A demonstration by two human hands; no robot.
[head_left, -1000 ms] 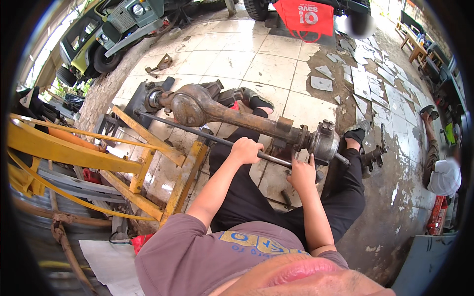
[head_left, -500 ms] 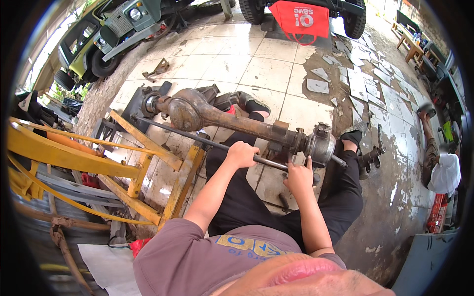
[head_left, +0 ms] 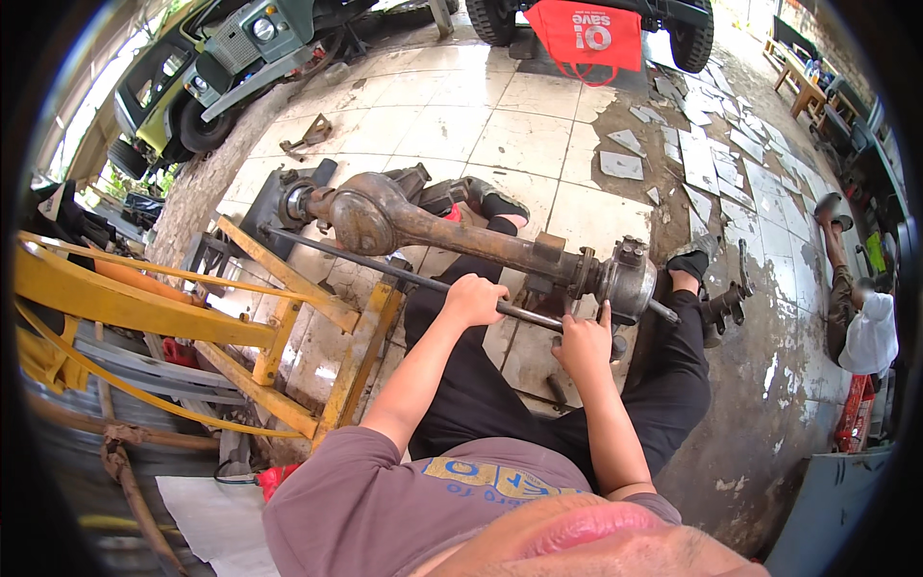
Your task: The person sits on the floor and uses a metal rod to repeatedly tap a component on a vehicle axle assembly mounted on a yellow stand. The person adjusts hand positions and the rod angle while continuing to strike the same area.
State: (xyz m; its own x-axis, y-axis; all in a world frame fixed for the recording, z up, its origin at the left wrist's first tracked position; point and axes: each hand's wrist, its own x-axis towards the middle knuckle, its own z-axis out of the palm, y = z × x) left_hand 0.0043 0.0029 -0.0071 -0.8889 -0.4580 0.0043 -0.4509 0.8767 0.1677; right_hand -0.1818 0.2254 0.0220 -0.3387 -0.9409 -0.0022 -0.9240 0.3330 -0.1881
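Left hand (head_left: 474, 300) wraps the rod (head_left: 417, 277); right hand (head_left: 585, 346) points forward.

You are in a vehicle workshop: a rusty brown steel axle with a bulging round housing (head_left: 471, 242) spans the space before you, above dirty, square white floor tiles (head_left: 519, 135). A yellow-painted steel frame (head_left: 144, 300) stands at your left; farther off, a boxy grey-green vehicle (head_left: 228, 38) and a thick black treaded tyre (head_left: 690, 46) show.

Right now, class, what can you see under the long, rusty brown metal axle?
The person's black-trousered left leg passes under the axle, its grey shoe showing beyond, amid cream square floor tiles. The axle hides part of that leg and the floor directly beneath.
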